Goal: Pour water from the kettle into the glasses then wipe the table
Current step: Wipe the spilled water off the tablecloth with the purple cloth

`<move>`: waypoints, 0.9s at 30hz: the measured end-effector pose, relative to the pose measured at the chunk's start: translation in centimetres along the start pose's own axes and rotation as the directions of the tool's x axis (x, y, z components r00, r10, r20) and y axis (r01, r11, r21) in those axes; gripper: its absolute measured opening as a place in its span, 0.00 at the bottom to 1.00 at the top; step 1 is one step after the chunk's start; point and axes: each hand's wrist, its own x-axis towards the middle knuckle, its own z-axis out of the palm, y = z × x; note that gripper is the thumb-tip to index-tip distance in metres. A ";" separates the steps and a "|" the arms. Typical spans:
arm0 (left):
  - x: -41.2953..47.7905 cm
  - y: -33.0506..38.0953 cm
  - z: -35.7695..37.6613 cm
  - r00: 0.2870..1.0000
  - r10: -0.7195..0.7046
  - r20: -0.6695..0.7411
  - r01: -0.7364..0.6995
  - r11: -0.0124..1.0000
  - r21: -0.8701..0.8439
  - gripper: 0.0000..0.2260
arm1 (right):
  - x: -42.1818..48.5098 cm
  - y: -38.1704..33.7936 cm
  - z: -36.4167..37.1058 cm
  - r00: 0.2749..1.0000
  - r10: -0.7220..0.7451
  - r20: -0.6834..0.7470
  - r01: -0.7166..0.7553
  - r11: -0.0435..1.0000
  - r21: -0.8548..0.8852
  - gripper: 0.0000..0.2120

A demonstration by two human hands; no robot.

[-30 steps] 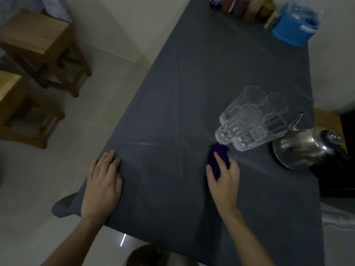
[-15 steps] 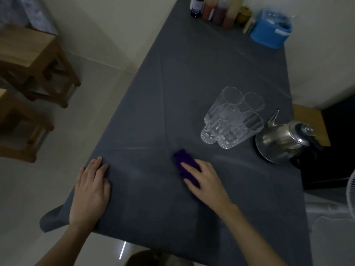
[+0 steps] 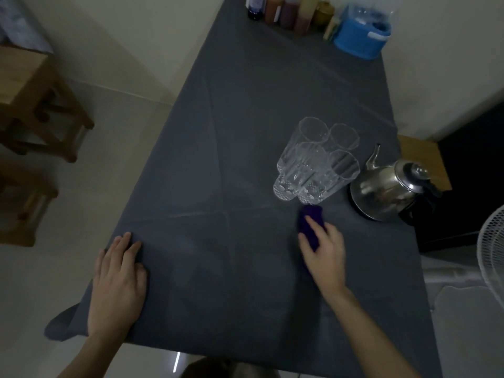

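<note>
Several clear ribbed glasses [image 3: 316,159] stand clustered on the table [image 3: 245,105], which is draped in a dark grey cloth. A shiny steel kettle [image 3: 387,186] sits just right of them, spout pointing away. My right hand [image 3: 324,255] presses flat on a purple cloth [image 3: 309,223] just in front of the glasses; the cloth's far end nearly touches their bases. My left hand [image 3: 117,287] lies flat, fingers apart, on the tablecloth at the near left corner and holds nothing.
Several bottles [image 3: 283,9] and a blue lidded container [image 3: 360,36] line the table's far end. Wooden stools [image 3: 35,99] stand on the floor at left. A white fan [image 3: 491,246] is at the right edge, beside a dark unit [image 3: 469,181].
My right hand slid the purple cloth left toward the table's middle, then back right and forward to just below the glasses. The left hand stayed in place.
</note>
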 end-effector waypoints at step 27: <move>-0.1 -0.4 0.3 0.999 0.028 0.029 -0.029 0.999 0.031 0.25 | -1.5 -0.5 -0.6 0.988 -0.152 0.033 0.154 0.986 -0.064 0.22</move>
